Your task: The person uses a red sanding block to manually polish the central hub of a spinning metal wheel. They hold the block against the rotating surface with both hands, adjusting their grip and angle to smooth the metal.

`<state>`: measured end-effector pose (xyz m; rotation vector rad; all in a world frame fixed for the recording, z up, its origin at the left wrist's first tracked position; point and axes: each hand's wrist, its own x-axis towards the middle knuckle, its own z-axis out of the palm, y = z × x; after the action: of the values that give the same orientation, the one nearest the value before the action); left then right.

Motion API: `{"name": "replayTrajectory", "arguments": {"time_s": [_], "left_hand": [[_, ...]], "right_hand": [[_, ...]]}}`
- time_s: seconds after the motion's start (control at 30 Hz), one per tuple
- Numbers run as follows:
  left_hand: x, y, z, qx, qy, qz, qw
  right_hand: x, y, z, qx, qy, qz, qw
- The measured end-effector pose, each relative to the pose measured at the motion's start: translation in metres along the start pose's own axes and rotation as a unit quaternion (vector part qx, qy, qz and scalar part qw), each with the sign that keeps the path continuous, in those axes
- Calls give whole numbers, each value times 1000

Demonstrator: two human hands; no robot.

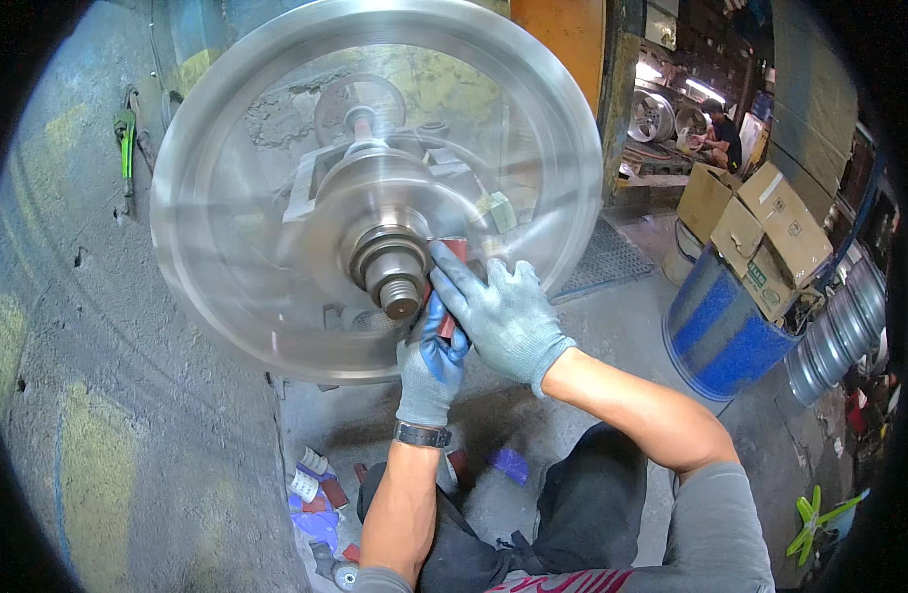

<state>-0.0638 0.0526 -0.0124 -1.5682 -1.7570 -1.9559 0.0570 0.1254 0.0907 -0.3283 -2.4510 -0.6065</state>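
Observation:
A wheel rim (573,188), blurred by its spin, turns on a threaded spindle (400,296) in front of me. My left hand (432,366), in a grey glove with blue fingers and a black watch at the wrist, is closed on a strip of red-brown sandpaper (448,324) from below. Over the same strip lies my gloved right hand (513,321). Two of its fingers stretch along the sandpaper beside the hub and the others curl. The strip's upper end shows above these fingers. My hands hide whether its working face touches the wheel.
A grey wall (88,326) with a green-handled tool (126,148) stands left. Sandpaper scraps and purple pieces (316,519) litter the floor beside my legs. At right are a blue drum (716,326) topped with cardboard boxes (770,232) and stacked rims (839,336). A person (723,136) sits far back.

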Motion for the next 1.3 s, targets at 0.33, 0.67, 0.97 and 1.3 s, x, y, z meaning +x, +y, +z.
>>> {"name": "replayTrajectory", "arguments": {"time_s": [0.33,0.67,0.97,1.3], "left_hand": [[1,-17,4,-460,28,-186,868],[17,29,3,-561,100,-322,756],[16,23,3,-576,95,-325,744],[17,20,6,-574,87,-315,751]], "right_hand": [[3,-5,1,-9,-11,0,1000],[-2,4,-10,-24,11,-17,1000],[2,7,-15,-16,-28,-41,999],[2,10,-12,-26,-41,-46,998]]}}
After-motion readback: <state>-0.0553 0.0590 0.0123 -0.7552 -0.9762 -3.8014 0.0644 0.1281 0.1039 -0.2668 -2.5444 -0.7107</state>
